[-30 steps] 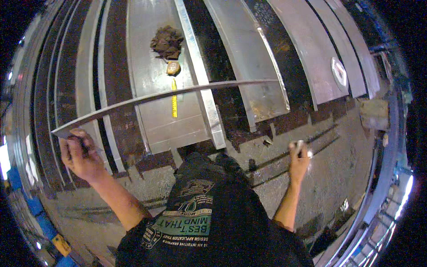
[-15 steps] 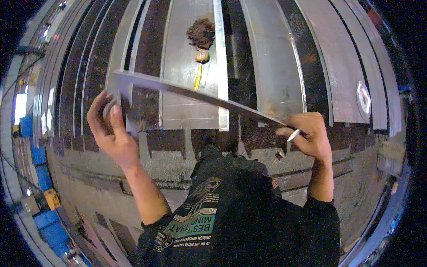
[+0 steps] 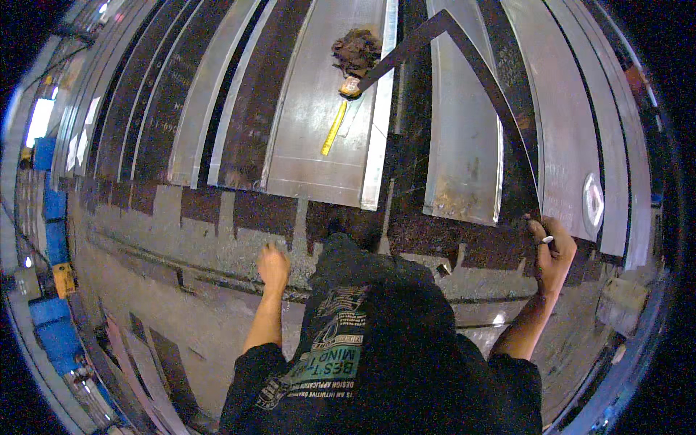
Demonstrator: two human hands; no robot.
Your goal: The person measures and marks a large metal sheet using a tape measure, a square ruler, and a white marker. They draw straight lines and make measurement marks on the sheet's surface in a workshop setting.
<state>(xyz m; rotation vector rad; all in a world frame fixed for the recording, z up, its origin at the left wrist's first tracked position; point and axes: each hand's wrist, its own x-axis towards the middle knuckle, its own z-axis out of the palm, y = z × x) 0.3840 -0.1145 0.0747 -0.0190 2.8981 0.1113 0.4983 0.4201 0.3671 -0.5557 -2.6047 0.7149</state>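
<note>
My right hand (image 3: 556,251) grips the steel square (image 3: 443,22) and white stick (image 3: 547,239), my left (image 3: 273,268), too blurred to read, hangs apart, and faint lines (image 3: 319,167) already cross the beam (image 3: 296,130) near its near edge.

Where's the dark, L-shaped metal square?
Head view, right of centre: the square runs up from the right hand, its other end beside the yellow-bladed tape measure.

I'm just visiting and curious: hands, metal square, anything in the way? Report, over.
Right hand gripping metal square. Left hand off it, contents unclear. Possibly in the way: tape measure, by square's short arm.
</note>
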